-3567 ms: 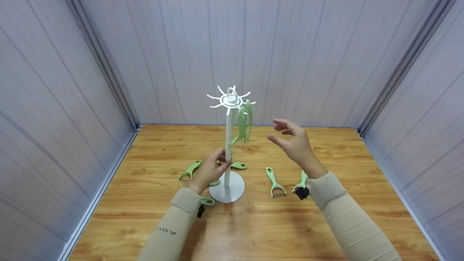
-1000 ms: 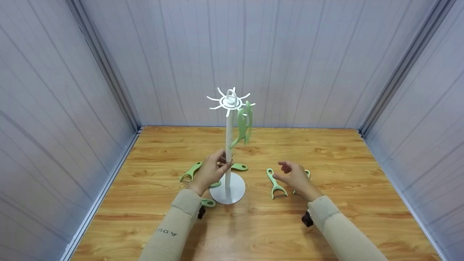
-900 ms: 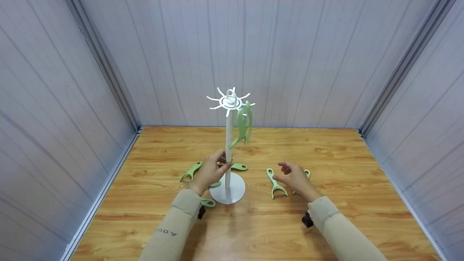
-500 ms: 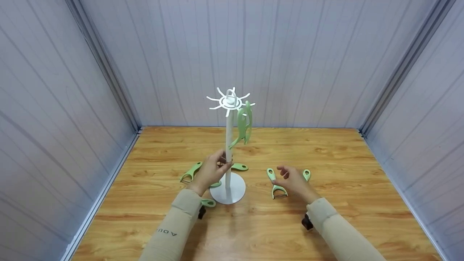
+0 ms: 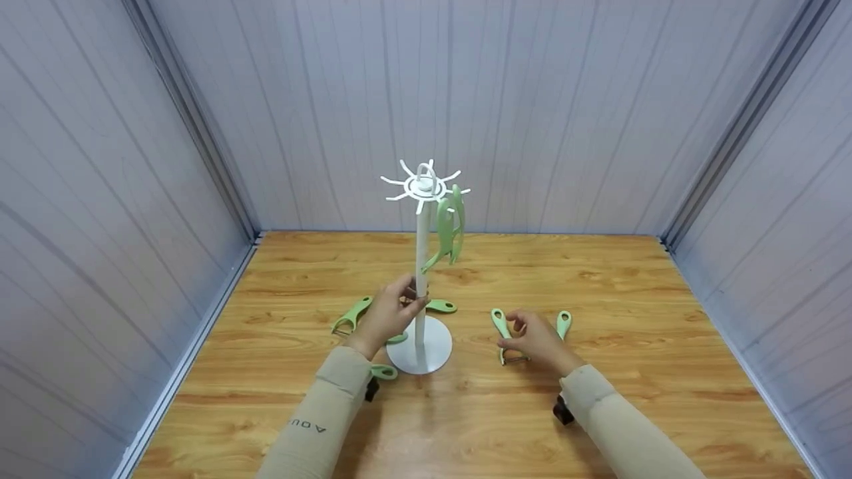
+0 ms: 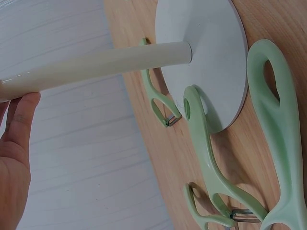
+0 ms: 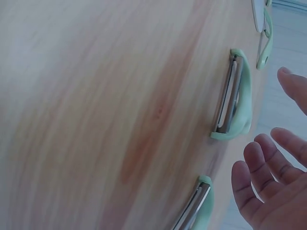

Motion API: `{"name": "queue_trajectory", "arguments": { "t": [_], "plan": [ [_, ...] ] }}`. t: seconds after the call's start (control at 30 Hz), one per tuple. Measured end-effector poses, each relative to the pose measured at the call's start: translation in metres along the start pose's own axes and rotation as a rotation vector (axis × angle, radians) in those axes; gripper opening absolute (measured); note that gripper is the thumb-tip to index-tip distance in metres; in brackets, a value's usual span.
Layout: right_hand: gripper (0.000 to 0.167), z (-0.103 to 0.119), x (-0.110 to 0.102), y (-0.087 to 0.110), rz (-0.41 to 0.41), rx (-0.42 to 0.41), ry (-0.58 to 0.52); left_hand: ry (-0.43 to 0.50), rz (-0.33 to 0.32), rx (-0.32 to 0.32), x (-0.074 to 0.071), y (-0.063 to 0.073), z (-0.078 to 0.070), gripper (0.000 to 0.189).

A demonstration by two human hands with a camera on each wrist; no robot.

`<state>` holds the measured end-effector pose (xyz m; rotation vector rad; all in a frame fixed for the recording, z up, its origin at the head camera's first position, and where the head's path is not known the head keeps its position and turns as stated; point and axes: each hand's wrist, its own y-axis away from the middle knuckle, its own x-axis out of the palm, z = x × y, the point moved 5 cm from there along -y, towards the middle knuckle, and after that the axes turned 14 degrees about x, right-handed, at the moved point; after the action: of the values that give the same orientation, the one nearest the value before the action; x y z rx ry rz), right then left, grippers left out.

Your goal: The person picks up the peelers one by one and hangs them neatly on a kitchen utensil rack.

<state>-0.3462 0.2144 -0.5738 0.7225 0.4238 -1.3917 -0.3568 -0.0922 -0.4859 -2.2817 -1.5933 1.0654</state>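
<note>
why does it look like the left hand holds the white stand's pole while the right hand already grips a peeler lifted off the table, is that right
Not quite. The right wrist view shows the right hand open above the peelers, which lie flat on the table. The left hand does hold the stand's pole.

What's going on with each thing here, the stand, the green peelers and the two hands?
Stand: upright on the table, pole held.
Left hand: grips the stand's pole.
Right hand: fingers spread, open over two peelers; contact unclear.
Hanging peelers: on the stand's top hooks.
Peeler under right hand: flat on the table.
Peeler right of it: flat, partly hidden.
Peelers by the base: lying flat.
Table: wooden.
</note>
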Motion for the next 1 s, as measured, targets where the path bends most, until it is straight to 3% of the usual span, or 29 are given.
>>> {"name": "queue_trajectory", "arguments": {
  "t": [0.27,0.5,0.67,0.83,1.0],
  "plan": [
    [0.058,-0.005,0.007,-0.001,0.019,0.027,0.031,-0.004,0.011,-0.017,0.000,0.000,0.000,0.015],
    [0.021,-0.006,0.011,-0.004,0.079,0.004,0.018,0.000,0.011,-0.012,0.000,0.000,0.001,0.013],
    [0.024,-0.005,0.011,-0.004,0.069,0.030,0.023,0.011,0.002,0.006,0.000,0.000,0.000,0.010],
    [0.038,-0.007,0.010,-0.004,0.079,0.059,0.029,0.009,0.000,0.010,0.000,0.001,0.000,0.011],
    [0.032,-0.008,0.010,-0.003,0.079,0.070,0.053,0.007,-0.003,0.014,0.000,0.001,0.001,0.012]
  ]
}}
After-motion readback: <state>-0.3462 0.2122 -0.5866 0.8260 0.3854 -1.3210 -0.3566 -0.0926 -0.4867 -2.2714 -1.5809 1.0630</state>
